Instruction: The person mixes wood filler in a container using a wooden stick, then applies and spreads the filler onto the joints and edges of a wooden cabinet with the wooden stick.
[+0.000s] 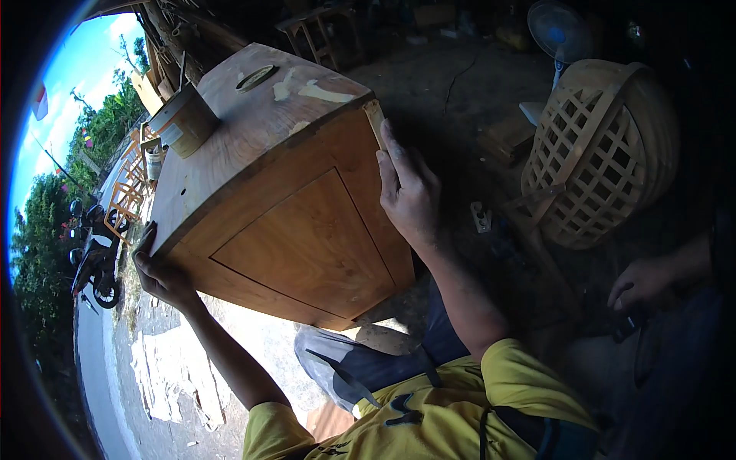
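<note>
A wooden cabinet [307, 238] stands tilted in view before me, with a framed panel on the side facing me. Pale filler patches [326, 93] and a round lid [257, 77] are on its top. My left hand [162, 277] grips the cabinet's left corner, thumb on the near side and fingers over the edge. At the right corner, my right hand [410, 188] holds the upright edge, fingers partly hidden behind it. Near its fingertips is a pale strip [374, 123]; whether it is filler or a loose piece, I cannot tell. A tin can [184, 121] rests on the top.
A smaller can [153, 161] is beyond the cabinet's left edge. To the right are a woven lattice basket [590, 161], a fan [560, 32] and another person's hand [652, 277]. Chair frames [126, 195] and a motorcycle [100, 261] stand outside at left.
</note>
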Action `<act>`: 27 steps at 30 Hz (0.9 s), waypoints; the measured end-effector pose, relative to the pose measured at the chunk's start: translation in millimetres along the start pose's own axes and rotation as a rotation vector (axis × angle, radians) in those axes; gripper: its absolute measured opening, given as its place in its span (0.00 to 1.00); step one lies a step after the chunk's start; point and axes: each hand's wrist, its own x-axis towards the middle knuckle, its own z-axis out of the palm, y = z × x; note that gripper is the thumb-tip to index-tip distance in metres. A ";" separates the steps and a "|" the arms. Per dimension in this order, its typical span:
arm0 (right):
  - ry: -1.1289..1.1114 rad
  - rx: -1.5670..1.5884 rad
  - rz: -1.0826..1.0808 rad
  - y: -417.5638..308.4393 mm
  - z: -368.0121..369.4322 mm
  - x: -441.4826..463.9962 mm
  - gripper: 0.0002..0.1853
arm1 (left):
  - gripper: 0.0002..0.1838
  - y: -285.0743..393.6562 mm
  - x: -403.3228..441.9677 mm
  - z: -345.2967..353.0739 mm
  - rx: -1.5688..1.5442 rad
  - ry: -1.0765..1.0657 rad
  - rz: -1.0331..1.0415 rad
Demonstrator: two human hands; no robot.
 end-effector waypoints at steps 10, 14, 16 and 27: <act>-0.171 0.040 0.052 -26.2 4.2 -9.8 0.28 | 0.34 15.0 -0.8 2.6 0.040 -0.003 -0.005; -0.162 0.041 0.070 -32.0 4.8 -8.9 0.28 | 0.36 7.9 -1.2 3.0 -0.024 0.009 -0.016; -0.122 -0.009 0.009 -23.3 17.4 -13.3 0.27 | 0.36 8.4 -1.3 0.9 -0.005 -0.009 -0.027; -0.223 0.178 0.261 -48.8 0.0 -29.7 0.30 | 0.31 14.1 -0.5 4.0 -0.057 -0.010 -0.017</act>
